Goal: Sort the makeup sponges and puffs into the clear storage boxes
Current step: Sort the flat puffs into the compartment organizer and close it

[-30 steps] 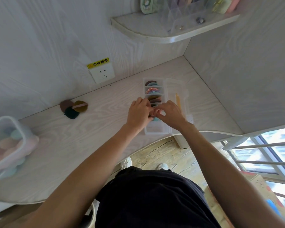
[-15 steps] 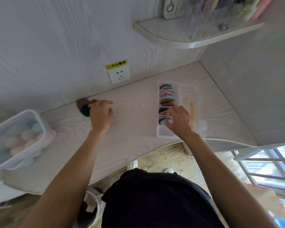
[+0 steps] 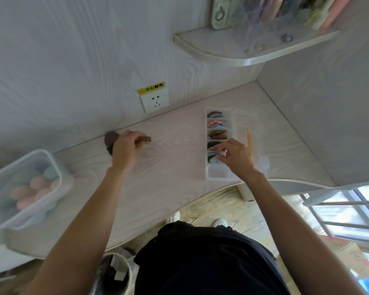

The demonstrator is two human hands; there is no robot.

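the left hand pinches an olive-brown puff in curled fingers, just above the pale wood desk, beside a dark brown puff lying by the wall. the right hand rests relaxed fingers on the clear divided box, over its nearer compartments, which hold flat puffs. at far left sits a clear tub of pastel sponges.
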